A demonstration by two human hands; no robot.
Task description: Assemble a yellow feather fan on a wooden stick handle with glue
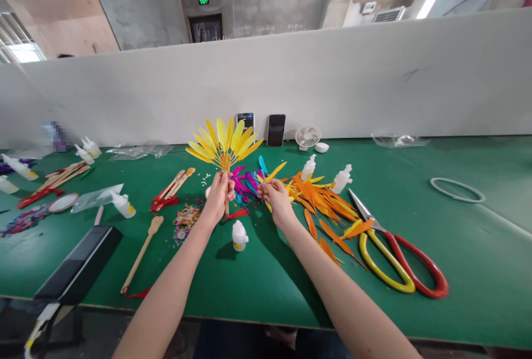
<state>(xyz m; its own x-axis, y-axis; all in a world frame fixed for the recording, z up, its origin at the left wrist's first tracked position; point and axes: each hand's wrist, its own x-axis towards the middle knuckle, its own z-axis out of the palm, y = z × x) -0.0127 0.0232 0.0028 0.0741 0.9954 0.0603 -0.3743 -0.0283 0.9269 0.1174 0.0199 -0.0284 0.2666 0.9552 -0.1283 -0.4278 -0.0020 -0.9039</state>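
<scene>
My left hand (219,195) is closed around the wooden handle of a feather fan (225,143), held upright with its yellow feathers spread out. My right hand (276,198) is pinched beside the pile of purple and blue feathers (249,184); whatever is between its fingertips, if anything, is too small to make out. Orange feathers (328,198) lie loose to the right of that hand, with some yellow ones among them. A small white glue bottle (239,236) stands on the table between my forearms.
Large scissors (394,248) with red and yellow handles lie at right. More glue bottles (308,168) stand behind the feathers. A bare wooden handle (141,256), colourful bits (187,220) and a black box (78,262) are at left. Phones (276,130) and a small fan (308,136) line the partition.
</scene>
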